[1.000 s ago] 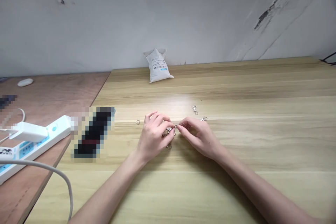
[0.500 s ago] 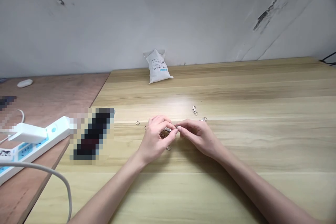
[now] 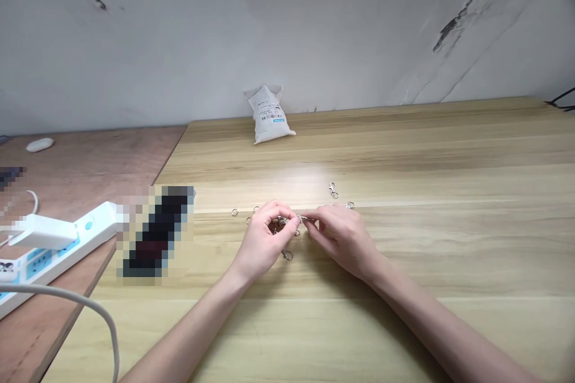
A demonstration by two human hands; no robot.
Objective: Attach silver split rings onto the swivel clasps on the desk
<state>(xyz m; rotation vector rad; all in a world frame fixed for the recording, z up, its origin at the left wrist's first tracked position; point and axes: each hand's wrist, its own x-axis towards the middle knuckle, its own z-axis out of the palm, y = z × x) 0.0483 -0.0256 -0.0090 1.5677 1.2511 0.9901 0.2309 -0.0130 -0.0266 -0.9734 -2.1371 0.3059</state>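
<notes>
Over the wooden table, my left hand (image 3: 263,239) and my right hand (image 3: 345,238) almost meet at the fingertips. Thumb and forefinger of each pinch a small silver metal clasp (image 3: 306,218), whose ends are covered by the fingers. Beneath my left hand lies a small pile of silver clasps and rings, partly hidden by its fingers. One silver ring (image 3: 234,212) sits to the left of that hand, and a clasp (image 3: 287,255) pokes out below it. Beyond my right hand lies a clasp with a ring (image 3: 333,190); another metal piece (image 3: 350,206) touches or nearly touches its knuckles.
A white plastic parcel (image 3: 269,119) stands at the back near the wall. To the left lie a blurred dark flat object (image 3: 157,232), a white power strip (image 3: 96,224) with a plug, and a grey cable (image 3: 105,314). A white oval case (image 3: 40,145) is farther back.
My right hand has turned slightly, its fingers now more flattened over the clasp. The fingertips have drawn a little apart, so more of the metal shows between them.
</notes>
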